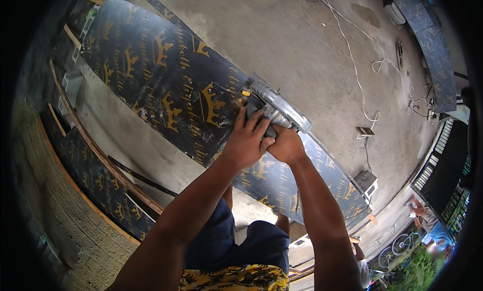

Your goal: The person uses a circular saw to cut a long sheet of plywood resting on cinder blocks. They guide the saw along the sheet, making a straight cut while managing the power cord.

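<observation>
A grey circular saw (286, 110) rests on a long dark panel (171, 84) printed with gold crowns, close to the panel's far edge. My right hand (288, 144) is wrapped around the saw's rear handle. Over the saw's dark body lie the bent fingers of my left hand (245, 144), gripping it from the near side. The two hands touch at the thumbs. Pale dust is scattered over the panel left of the saw. The blade is hidden by the guard and the panel.
White cords (352, 54) trail over the concrete floor (297, 44) to a small box (366, 132). A concrete block (366, 182) stands by the panel's right end. Wooden strips (90, 135) and another printed panel (93, 172) lie left. People and bicycles (400, 245) are at lower right.
</observation>
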Tool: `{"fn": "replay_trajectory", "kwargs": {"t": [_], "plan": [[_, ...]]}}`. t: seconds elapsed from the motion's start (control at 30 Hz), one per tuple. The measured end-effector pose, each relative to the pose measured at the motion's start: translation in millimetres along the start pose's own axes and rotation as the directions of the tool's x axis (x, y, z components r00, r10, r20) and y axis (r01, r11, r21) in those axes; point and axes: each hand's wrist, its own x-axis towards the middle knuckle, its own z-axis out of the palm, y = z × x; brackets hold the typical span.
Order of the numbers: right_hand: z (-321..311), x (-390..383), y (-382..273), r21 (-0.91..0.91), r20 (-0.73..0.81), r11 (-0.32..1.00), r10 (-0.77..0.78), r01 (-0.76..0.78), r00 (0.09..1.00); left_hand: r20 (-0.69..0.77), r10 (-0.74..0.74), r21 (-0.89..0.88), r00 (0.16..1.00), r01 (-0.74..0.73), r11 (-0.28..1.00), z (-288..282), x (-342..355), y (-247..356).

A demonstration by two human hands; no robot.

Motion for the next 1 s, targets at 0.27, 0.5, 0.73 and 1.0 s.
{"fn": "replay_trajectory", "kwargs": {"t": [0.27, 0.5, 0.73, 1.0], "plan": [[4, 12, -19, 0.043, -0.06, 0.999, -0.03, 0.033, 0.998, 0.034, 0.015, -0.022, 0.999, -0.014, 1.0, -16, 6, -20], [6, 16, -24, 0.022, -0.042, 1.0, -0.019, 0.02, 0.999, -0.003, 0.024, -0.017, 1.0, -0.024, 1.0, -19, 4, -25], [-3, 25, -46, -0.007, 0.048, 0.999, 0.038, -0.038, 0.998, 0.031, -0.007, 0.021, 0.999, 0.006, 1.0, -30, 4, -36], [1, 44, -68, -0.06, 0.012, 0.998, -0.026, 0.026, 1.0, 0.07, 0.0, 0.049, 0.998, -0.004, 0.999, -55, 14, -57]]}}
